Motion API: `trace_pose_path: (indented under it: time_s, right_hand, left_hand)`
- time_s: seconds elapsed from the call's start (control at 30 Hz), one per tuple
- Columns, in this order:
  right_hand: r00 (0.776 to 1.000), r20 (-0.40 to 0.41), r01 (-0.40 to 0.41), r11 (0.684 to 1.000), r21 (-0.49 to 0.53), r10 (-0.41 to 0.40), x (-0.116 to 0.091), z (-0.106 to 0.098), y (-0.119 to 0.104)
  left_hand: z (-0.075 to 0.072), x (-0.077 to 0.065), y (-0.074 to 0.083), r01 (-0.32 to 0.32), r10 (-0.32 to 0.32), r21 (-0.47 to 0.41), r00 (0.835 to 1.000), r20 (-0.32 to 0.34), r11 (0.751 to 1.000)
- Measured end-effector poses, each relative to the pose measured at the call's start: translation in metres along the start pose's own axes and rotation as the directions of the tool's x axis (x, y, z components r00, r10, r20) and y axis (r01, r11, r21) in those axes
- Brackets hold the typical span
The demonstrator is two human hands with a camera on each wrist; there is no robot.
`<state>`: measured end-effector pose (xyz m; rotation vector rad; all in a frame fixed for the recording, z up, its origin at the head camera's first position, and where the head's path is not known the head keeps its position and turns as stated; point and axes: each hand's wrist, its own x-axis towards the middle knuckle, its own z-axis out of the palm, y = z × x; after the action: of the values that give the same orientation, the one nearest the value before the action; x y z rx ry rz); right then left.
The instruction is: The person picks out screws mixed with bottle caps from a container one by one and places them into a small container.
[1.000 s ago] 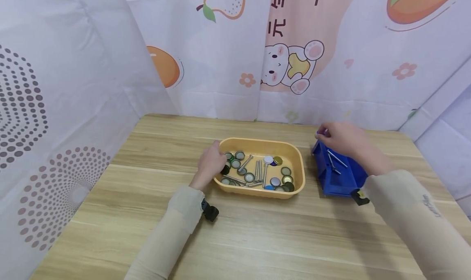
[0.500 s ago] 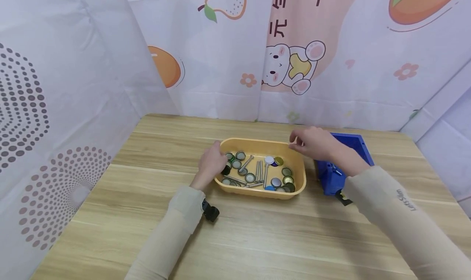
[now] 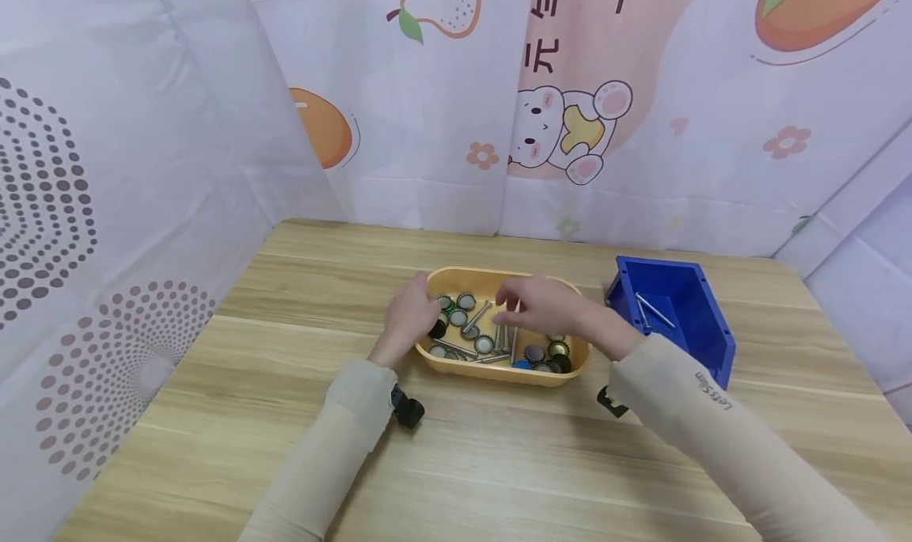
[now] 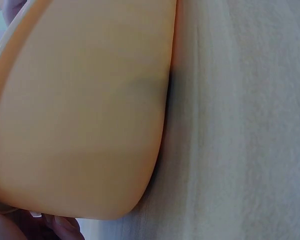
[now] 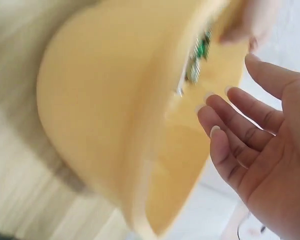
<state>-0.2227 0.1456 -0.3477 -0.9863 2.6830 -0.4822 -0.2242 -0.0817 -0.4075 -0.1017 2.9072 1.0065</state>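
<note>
At the left end of a yellow tray [image 3: 492, 375], my left hand [image 3: 412, 314] grips the rim. Its fingertips [image 4: 65, 227] show at the tray's end in the left wrist view. Inside the tray lie bottle caps [image 3: 484, 343] of several colours and long metal bolts [image 3: 477, 317]. My right hand [image 3: 545, 306] hangs over the tray's right half, fingers loosely bent, covering some of the caps. Nothing is between its thumb and fingers in the right wrist view, where the palm [image 5: 270, 190] shows beside the tray's rim.
A blue bin [image 3: 721, 338] stands to the right of the tray, with bolts [image 3: 655, 309] in it; the right forearm passes in front of its near side. Behind the wooden table [image 3: 335, 289] hangs a printed curtain [image 3: 427, 202].
My right hand has moved left from the blue bin, across the tray's right rim, to over the tray's contents. My left hand has stayed at the rim.
</note>
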Motion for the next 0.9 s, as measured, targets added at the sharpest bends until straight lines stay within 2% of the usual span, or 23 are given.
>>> trace_pose_path:
  time_s: [0.17,0.37,0.47,0.57,0.73,0.9]
  right_hand:
    - [1.0,0.006,0.002,0.999,0.047,-0.003,0.008,0.018,-0.01]
    - [1.0,0.001,0.014,0.984,0.175,-0.015,0.02,0.039,-0.023]
    - [1.0,0.023,0.001,0.979,0.204,-0.005,0.024,0.047,-0.029]
    - [0.999,0.042,-0.03,0.99,0.141,0.024,0.026,0.053,-0.036]
    - [0.997,0.041,-0.061,0.997,-0.043,0.063,0.03,0.059,-0.044]
    - [0.996,0.049,-0.067,0.995,-0.079,0.071,0.034,0.061,-0.044]
  left_hand:
    - [0.0,0.001,0.001,-0.006,0.006,-0.001,1.0,0.006,1.0]
    - [0.0,0.001,0.0,0.004,-0.004,-0.007,1.0,0.005,1.0]
    - [0.001,0.001,-0.001,0.004,-0.004,0.0,1.0,0.008,1.0]
    - [0.002,0.001,-0.002,0.003,-0.003,0.006,1.0,0.006,1.0]
    - [0.003,0.001,-0.002,0.001,-0.001,0.001,1.0,0.003,1.0]
    - [0.002,0.002,-0.002,-0.005,0.005,-0.001,1.0,0.002,1.0]
